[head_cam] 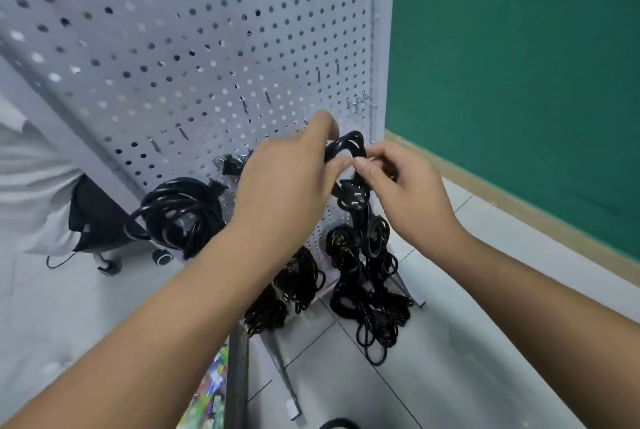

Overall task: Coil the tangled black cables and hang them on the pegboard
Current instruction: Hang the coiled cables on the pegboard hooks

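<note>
Several coils (180, 210) already hang low on the pegboard (207, 30), and near its right edge we hold another cable (349, 144), left hand (287, 179) fingers curled round its loop, right hand (405, 186) fingers pinching it, seemingly not yet hooked.

White perforated pegboard (207, 47) stands upright. Black left coil (180, 214) hangs at its 7 o'clock, mid coil (294, 276) at 6. Looped cable (346, 146) at 5 o'clock, plug (353, 194) below, trails into loose tangle (370, 297).
</note>
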A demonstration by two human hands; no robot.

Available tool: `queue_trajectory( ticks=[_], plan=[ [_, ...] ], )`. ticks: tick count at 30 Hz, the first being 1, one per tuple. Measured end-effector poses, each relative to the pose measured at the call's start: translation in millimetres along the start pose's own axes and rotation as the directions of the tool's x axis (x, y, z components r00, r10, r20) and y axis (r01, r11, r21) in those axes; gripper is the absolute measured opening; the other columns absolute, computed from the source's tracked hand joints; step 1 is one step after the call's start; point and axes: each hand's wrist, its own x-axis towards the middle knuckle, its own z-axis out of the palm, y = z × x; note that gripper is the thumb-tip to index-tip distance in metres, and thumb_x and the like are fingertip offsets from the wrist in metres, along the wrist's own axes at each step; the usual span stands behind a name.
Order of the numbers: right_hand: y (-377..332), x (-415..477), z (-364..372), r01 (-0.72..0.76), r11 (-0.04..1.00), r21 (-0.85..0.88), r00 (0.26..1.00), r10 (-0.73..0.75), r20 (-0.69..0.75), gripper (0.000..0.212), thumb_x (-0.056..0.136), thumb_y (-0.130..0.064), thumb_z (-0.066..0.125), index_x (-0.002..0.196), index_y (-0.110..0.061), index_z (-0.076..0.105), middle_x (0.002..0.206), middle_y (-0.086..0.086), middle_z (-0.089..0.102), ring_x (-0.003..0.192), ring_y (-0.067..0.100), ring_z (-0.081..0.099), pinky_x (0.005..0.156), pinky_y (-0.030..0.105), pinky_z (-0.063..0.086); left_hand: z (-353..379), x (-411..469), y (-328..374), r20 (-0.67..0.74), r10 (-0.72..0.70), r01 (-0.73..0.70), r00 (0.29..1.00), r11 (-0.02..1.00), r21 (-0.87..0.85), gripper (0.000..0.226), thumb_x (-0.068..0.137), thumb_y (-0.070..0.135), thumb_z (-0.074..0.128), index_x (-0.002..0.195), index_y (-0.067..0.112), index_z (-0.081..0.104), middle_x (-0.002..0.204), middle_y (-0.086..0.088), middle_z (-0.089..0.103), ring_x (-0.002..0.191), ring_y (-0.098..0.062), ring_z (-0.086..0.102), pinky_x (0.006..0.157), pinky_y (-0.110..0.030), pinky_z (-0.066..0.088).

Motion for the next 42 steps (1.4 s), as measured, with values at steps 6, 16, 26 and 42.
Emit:
queue_trajectory(
  ticks=[6,16,26,42],
  plan=[
    [1,51,13,-0.018,0.988,-0.152,0.998,0.009,-0.059,0.015,0.106,-0.037,0.065,0.101,-0.025,0.073,0.076,0.0,0.069,0.07,0.01,0.06,0.067,0.03,0.046,5,55,-12,-0.005,-0.077,0.077,0.997,0.989,0.129,0.031,0.103,0.04,0.067,0.117,0.018,0.051,0.096,-0.006,0.075,0.087,-0.037,0.067,0.078,-0.047,0.05],
    [17,84,42,-0.082,0.954,-0.289,0.996,0.068,-0.056,0.026,0.107,-0.038,0.062,0.085,-0.026,0.059,0.065,-0.003,0.061,0.064,0.013,0.057,0.055,0.033,0.034,19,83,-29,0.005,-0.091,0.086,0.996,0.954,0.286,0.017,0.102,0.028,0.068,0.11,0.015,0.06,0.094,-0.012,0.071,0.089,-0.04,0.063,0.076,-0.044,0.049],
    [65,4,14,-0.147,0.958,-0.246,0.989,0.142,-0.037,0.01,0.105,-0.031,0.061,0.1,-0.025,0.068,0.085,-0.009,0.071,0.081,0.01,0.064,0.076,0.028,0.051,42,-18,2,-0.133,0.173,-0.16,0.976,0.982,0.103,0.013,0.098,0.022,0.064,0.111,0.019,0.063,0.099,0.002,0.064,0.092,-0.028,0.056,0.082,-0.046,0.042],
    [260,-143,51,-0.275,0.783,-0.558,0.788,0.516,0.336,0.019,0.107,-0.019,0.056,0.114,-0.019,0.073,0.104,-0.002,0.074,0.093,0.017,0.068,0.083,0.036,0.056,292,-197,-76,0.579,-0.346,0.533,0.738,0.826,-0.186,0.016,0.092,0.016,0.067,0.108,0.022,0.068,0.096,0.007,0.072,0.087,-0.016,0.07,0.072,-0.038,0.06]
  ],
)
